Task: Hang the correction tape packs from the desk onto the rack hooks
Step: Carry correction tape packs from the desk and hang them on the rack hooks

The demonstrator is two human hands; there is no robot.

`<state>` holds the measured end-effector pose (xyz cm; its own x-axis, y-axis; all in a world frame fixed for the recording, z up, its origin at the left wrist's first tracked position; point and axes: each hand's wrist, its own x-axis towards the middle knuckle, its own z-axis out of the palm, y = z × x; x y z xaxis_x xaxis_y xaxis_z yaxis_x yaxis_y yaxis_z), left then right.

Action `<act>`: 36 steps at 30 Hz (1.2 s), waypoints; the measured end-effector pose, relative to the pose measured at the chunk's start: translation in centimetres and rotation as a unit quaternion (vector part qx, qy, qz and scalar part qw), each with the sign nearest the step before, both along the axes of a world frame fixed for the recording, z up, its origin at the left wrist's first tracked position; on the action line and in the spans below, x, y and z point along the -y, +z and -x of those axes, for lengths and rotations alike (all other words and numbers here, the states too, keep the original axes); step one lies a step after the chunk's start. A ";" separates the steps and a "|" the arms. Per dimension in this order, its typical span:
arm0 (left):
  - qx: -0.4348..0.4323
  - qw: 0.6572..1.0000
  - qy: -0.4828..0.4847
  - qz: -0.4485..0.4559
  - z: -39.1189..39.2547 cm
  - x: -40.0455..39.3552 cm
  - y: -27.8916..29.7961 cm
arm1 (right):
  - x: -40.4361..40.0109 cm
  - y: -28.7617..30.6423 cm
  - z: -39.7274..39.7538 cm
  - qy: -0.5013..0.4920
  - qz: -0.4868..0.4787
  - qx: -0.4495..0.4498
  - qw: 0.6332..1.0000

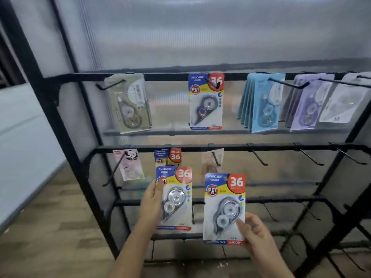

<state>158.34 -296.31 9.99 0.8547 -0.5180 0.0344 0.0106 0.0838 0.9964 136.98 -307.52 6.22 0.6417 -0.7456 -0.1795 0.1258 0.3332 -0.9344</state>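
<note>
My left hand (151, 199) grips a blue, yellow and red correction tape pack marked 36 (174, 197) by its left edge, just below a matching pack (168, 157) that hangs on a second-row hook. My right hand (254, 229) pinches a second identical pack (224, 207) at its lower right corner and holds it upright in front of the black rack (66, 125). A further pack of this kind (205, 101) hangs on the top row.
The top row also carries a beige pack (128, 103) at the left and stacks of light blue (259, 103), lilac (307, 103) and white packs (341, 101) at the right. A panda pack (129, 164) hangs lower left. Several bare hooks (259, 157) stick out on the second row's right side.
</note>
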 end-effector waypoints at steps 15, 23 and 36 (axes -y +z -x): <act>-0.008 0.998 0.055 -0.030 -3.7 2.0 -2.8 | 2.0 -2.9 -3.1 0.057 -0.015 -0.124 0.991; -0.024 0.997 0.064 -0.027 -5.1 2.1 -3.4 | 0.5 -3.3 -2.9 0.085 -0.026 -0.142 0.986; -0.016 0.998 0.055 -0.028 -7.0 4.6 -4.4 | -0.6 -5.0 -2.8 0.071 -0.059 -0.158 0.983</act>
